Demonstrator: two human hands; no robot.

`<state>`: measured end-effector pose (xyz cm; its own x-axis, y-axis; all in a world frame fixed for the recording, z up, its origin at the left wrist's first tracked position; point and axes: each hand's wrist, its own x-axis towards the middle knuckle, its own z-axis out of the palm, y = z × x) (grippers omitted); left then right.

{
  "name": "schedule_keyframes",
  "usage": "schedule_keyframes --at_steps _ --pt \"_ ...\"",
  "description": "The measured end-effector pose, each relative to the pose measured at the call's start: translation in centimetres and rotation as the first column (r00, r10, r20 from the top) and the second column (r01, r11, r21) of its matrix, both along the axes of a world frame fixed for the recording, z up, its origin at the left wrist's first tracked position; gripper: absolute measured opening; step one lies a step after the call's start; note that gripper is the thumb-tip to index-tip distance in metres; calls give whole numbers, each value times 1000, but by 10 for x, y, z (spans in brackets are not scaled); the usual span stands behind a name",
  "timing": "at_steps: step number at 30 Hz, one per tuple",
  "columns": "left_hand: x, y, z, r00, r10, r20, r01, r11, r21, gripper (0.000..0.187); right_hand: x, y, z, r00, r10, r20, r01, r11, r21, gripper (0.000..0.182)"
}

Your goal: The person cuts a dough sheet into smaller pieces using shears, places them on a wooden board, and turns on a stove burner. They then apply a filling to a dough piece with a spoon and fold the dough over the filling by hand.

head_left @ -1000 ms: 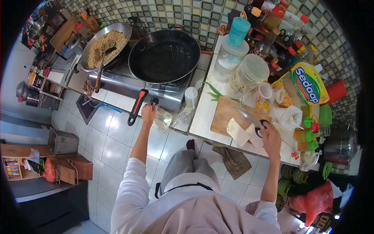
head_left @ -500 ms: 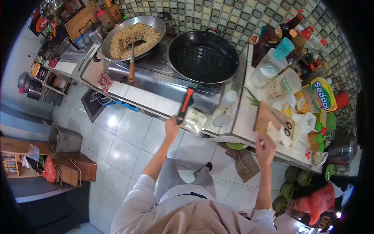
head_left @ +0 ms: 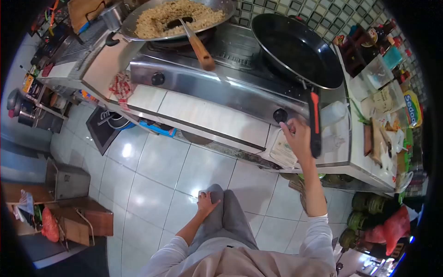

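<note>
My left hand [head_left: 207,203] rests on my grey trouser leg at the knee, fingers spread and holding nothing. Beside the frying pan's black and red handle [head_left: 314,121], my right hand [head_left: 298,140] reaches up to the stove front. Its thumb and fingers are apart, with the tips just below the black stove knob [head_left: 280,115]. The dark frying pan [head_left: 300,51] sits on the right burner with nothing in it. Under my right hand, a clear packet with pale contents [head_left: 282,151] lies at the counter edge.
On the left burner stands a metal wok [head_left: 127,28] of fried rice [head_left: 159,21], with a wooden-handled spatula [head_left: 198,46] in it. A red checked cloth [head_left: 121,87] hangs at the counter's left. Bottles and containers [head_left: 387,64] crowd the right side beside a cutting board [head_left: 379,143].
My left hand has left the pan handle and come down to my knee. My right hand has moved from beside the cutting board to the stove knob. The view has shifted closer to the stove.
</note>
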<state>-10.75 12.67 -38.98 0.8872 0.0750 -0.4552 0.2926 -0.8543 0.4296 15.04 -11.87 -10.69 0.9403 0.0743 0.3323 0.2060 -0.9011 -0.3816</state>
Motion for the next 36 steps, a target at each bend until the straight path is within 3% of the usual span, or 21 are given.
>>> schedule_keyframes --at_steps 2,3,5,9,13,15,16,18,20,21,22,23,24,25,26,27,29,30,35,36 --pt "21 -3 -49 998 -49 -25 46 993 -113 72 4 13 0 997 -1 79 7 997 -75 30" --pt "30 -9 -58 998 -56 -17 54 992 -111 72 8 15 -6 996 -9 91 20 993 -120 32" --pt "49 -28 -63 988 -140 -70 147 983 106 78 11 19 -17 993 -94 70 103 985 -139 33" --pt "66 -33 -95 990 -128 -53 133 985 106 81 18 20 -25 983 -114 146 139 975 -174 32" --pt "68 -36 -97 990 -136 -33 138 987 80 80 14 25 -23 964 -233 124 252 954 -160 31" --pt "67 -38 -84 986 -154 -61 157 986 48 79 17 19 -31 965 -259 52 258 966 25 33" --pt "65 -38 -81 985 -162 -56 165 985 44 79 19 15 -39 974 -227 2 221 952 210 35" --pt "51 -36 -74 982 -182 -44 183 983 23 78 15 19 -42 948 -259 -186 319 800 509 35" --pt "33 -35 -46 974 -215 -72 217 976 26 77 12 31 -54 908 -194 -372 416 293 861 33" --pt "22 -34 -31 965 -240 -101 244 969 27 76 11 33 -55 906 -195 -376 420 291 860 33" --pt "9 -32 -19 965 -238 -106 242 970 29 76 11 36 -55 884 -35 -466 463 -72 883 31" --pt "-5 -28 -7 956 -268 -123 273 962 26 75 12 38 -54 861 148 -486 501 -415 760 29" --pt "-17 -26 6 944 -297 -141 303 953 20 74 14 38 -55 858 152 -492 507 -414 756 29" --pt "-25 -25 20 945 -293 -146 299 954 20 74 15 38 -55 862 277 -424 492 -658 570 27" --pt "-32 -23 34 926 -293 -238 301 954 -3 74 17 37 -55 871 373 -318 468 -827 312 26" --pt "-40 -20 45 899 -289 -328 298 954 -25 73 18 38 -51 867 381 -320 476 -824 307 26" --pt "-58 -14 64 886 -299 -356 319 948 -2 72 17 38 -46 871 431 -236 461 -883 91 24" --pt "-64 -12 72 870 -318 -376 349 937 16 71 17 37 -42 868 436 -238 466 -880 88 24" --pt "-102 2 75 796 -321 -513 354 935 -37 70 17 28 -40 739 563 -371 670 -670 318 26" --pt "-105 6 74 775 -332 -538 347 935 -78 69 13 24 -44 745 554 -371 662 -678 319 26"
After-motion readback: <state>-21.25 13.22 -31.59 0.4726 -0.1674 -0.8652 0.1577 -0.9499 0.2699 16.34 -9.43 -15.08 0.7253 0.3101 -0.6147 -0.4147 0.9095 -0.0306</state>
